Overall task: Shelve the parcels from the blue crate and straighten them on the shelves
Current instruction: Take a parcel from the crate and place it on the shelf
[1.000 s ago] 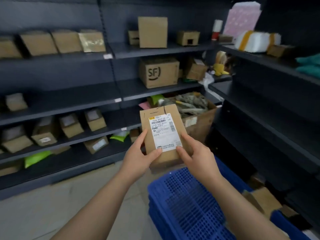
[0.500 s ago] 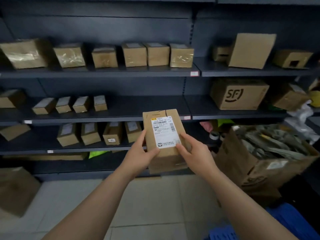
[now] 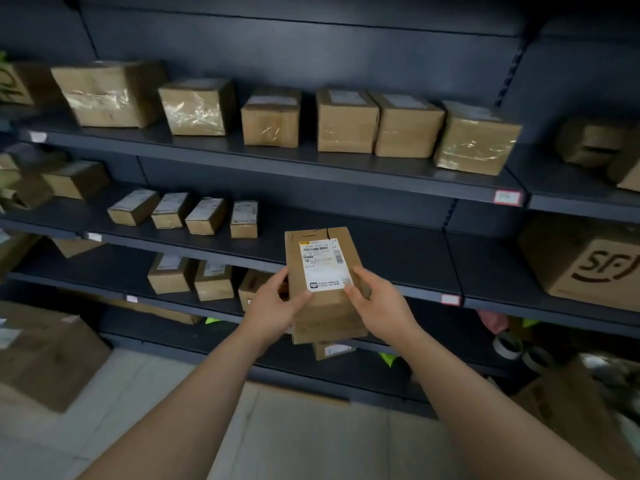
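- The parcel [image 3: 325, 285] is on no shelf yet. It is held up in front of the middle shelf [image 3: 381, 251] with its white label facing the person.
- The left hand [image 3: 273, 306] grips its near-left edge and the right hand [image 3: 384, 306] its near-right edge. Each thumb lies on the labelled face and the fingers wrap round the sides, their tips hidden.
- Its long axis points away from the person, straight at the middle shelf. The far end shows against that shelf's front lip, but I cannot tell whether it has reached it.
- The bare part of the middle shelf lies just beyond the far end, to the right of the four small boxes [image 3: 204, 214] standing on that shelf.
- The hands sit level on opposite sides, neither nearer the shelf, so I would expect both to push forward together.
- The four boxes lie roughly front to back, and the parcel looks lined up much the same way.
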`<state>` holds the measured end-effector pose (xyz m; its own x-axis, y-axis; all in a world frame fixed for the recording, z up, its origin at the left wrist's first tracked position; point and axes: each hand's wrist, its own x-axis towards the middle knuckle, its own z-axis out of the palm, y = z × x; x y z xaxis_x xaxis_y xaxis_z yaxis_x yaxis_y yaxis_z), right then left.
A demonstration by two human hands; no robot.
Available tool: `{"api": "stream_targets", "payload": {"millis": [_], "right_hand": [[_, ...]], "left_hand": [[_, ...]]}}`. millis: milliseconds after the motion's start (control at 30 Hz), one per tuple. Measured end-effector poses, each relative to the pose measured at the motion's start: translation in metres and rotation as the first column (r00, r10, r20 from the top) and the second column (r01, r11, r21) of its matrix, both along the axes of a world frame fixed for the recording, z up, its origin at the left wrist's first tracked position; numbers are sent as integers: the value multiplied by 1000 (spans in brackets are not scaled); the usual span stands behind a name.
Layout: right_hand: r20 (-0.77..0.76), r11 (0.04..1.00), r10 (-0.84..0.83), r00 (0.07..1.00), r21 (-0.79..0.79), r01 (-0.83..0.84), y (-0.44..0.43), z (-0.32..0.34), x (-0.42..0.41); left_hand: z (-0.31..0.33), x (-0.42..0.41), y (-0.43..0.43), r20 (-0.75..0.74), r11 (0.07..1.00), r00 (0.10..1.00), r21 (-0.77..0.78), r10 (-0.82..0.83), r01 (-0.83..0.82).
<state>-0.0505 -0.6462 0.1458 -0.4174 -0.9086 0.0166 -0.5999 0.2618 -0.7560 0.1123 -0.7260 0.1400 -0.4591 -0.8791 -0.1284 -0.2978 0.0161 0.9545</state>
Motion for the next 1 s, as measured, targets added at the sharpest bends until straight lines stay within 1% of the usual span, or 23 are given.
{"api": "stream_targets", "payload": {"millis": [133, 300, 400, 600, 833, 1000], "right_hand": [[47, 999, 6, 999, 35, -7, -65, -19, -19], [77, 998, -4, 997, 60, 0, -145, -45, -34], [86, 998, -45, 995, 41, 42, -188, -59, -38], [123, 989, -132, 984, 81, 123, -261, -89, -44], [148, 981, -176, 973, 104, 162, -319, -118, -51], [125, 972, -189, 974, 165, 167, -339, -130, -53]], "left_hand": [[-16, -14, -63, 2, 997, 1000, 71, 4, -4], [-33, -25, -147, 19, 997, 998, 60, -53, 52], [-44, -32, -194, 2, 990, 995, 96, -100, 99], [-73, -45, -275, -6, 975, 990, 169, -143, 142], [-103, -59, -340, -10, 967, 986, 194, -164, 163], [-120, -62, -366, 44, 963, 979, 193, -201, 190]]}}
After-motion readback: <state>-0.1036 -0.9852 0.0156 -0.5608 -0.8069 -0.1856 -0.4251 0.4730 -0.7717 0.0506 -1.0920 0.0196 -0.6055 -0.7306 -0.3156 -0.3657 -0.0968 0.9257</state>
